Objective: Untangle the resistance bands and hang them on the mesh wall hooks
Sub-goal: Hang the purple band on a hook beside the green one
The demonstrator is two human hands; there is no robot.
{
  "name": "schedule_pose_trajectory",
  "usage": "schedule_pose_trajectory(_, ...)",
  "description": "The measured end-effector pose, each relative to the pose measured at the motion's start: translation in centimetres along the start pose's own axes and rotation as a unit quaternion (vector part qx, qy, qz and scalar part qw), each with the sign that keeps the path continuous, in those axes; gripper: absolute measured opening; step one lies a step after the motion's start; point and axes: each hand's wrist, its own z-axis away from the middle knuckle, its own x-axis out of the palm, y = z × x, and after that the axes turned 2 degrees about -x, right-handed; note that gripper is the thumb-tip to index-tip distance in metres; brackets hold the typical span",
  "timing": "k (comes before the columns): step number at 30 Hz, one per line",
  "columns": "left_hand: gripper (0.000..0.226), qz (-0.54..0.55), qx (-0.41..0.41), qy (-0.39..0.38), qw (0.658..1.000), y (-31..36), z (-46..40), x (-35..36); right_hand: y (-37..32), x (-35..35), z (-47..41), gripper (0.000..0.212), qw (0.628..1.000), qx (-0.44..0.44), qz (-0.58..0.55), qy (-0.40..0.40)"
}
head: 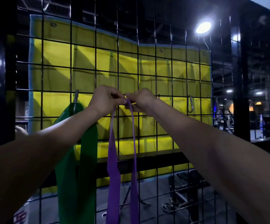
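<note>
Hands raised together against the mesh (163,88), left hand (104,99) and right hand (141,101) nearly touching, fingers of both curled and pinching the top of the purple band (113,175) at a grid wire. Purple band hanging down from the pinch in two strands, narrow at the top, wider below, running out of view at the bottom edge. Hook under the fingers hidden, so whether the band sits on one cannot be told. Green band (86,159) just left of the purple one, draped from a metal hook (76,97) on the mesh, partly behind the left forearm. Carabiner (190,104) clipped to the mesh well to the right. Yellow tarp (86,55) behind the mesh.
</note>
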Motion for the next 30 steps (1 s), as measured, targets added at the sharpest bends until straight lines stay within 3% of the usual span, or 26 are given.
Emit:
schedule_pose_trajectory(3, 0.014, 0.007, 0.007, -0.001, 1.0, 0.1, -0.1, 0.1, -0.5, -0.4, 0.1, 0.015, 1.0, -0.003, 0.02, 0.002)
schedule_pose_trajectory(8, 0.015, 0.0, 0.006, 0.006, 1.0, 0.1, -0.2, -0.2, -1.6, -0.6, 0.2, 0.039, 0.998, 0.009, 0.057, -0.001)
schedule_pose_trajectory(14, 0.012, 0.014, 0.003, 0.009, 1.0, 0.1, -0.2, -0.5, -3.1, -0.4, 0.5, 0.019, 0.994, 0.037, 0.106, -0.004)
schedule_pose_trajectory(20, 0.012, 0.022, 0.007, 0.005, 1.0, 0.4, -0.3, -0.5, -3.9, -0.7, 0.3, 0.022, 0.966, 0.078, 0.244, -0.042)
schedule_pose_trajectory(30, 0.014, 0.063, 0.003, -0.001, 0.998, 0.7, -0.6, 0.2, -1.4, -0.9, 0.0, 0.021, 0.99, 0.032, 0.134, 0.007)
